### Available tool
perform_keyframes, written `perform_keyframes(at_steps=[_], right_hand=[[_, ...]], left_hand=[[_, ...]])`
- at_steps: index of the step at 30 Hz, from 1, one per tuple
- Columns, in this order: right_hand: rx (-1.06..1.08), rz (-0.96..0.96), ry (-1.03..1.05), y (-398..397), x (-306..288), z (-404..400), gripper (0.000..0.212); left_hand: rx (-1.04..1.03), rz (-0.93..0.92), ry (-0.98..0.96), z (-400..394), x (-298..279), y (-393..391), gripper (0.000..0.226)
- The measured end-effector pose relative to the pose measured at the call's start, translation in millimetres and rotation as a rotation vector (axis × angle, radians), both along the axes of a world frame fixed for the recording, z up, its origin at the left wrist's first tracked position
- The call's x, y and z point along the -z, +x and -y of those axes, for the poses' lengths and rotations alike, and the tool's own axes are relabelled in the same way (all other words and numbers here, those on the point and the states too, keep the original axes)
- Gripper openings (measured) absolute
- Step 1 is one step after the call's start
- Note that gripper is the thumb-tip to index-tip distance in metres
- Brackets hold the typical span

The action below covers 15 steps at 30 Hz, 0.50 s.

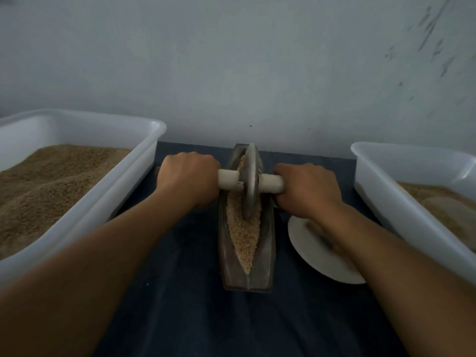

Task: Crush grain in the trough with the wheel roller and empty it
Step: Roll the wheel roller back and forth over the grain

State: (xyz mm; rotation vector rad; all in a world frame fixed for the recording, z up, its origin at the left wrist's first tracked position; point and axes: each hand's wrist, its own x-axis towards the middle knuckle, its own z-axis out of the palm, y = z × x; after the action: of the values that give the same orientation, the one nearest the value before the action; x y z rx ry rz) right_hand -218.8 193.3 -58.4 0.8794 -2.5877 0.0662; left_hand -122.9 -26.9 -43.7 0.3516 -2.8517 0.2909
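Note:
A narrow metal trough (268, 253) lies lengthwise in the middle of the dark table, with pale crushed grain (244, 235) in its V-shaped groove. The metal disc of the wheel roller (251, 181) stands upright in the groove, in the far half of the trough. A pale axle handle runs through the disc to both sides. My left hand (189, 177) is closed around the left end of the handle. My right hand (307, 188) is closed around the right end.
A white tub (144, 161) with brown grain stands at the left. Another white tub (381, 197) with paler grain stands at the right. A white plate (306, 243) lies under my right forearm, right of the trough. A grey wall rises just behind.

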Motion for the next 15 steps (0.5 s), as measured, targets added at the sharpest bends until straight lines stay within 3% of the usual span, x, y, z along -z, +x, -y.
perform_keyframes(at_steps=[15], right_hand=[[-0.025, 0.22, 0.112, -31.7, -15.2, 11.2, 0.016]], left_hand=[[0.043, -0.033, -0.049, 11.0, -3.7, -27.8, 0.024]])
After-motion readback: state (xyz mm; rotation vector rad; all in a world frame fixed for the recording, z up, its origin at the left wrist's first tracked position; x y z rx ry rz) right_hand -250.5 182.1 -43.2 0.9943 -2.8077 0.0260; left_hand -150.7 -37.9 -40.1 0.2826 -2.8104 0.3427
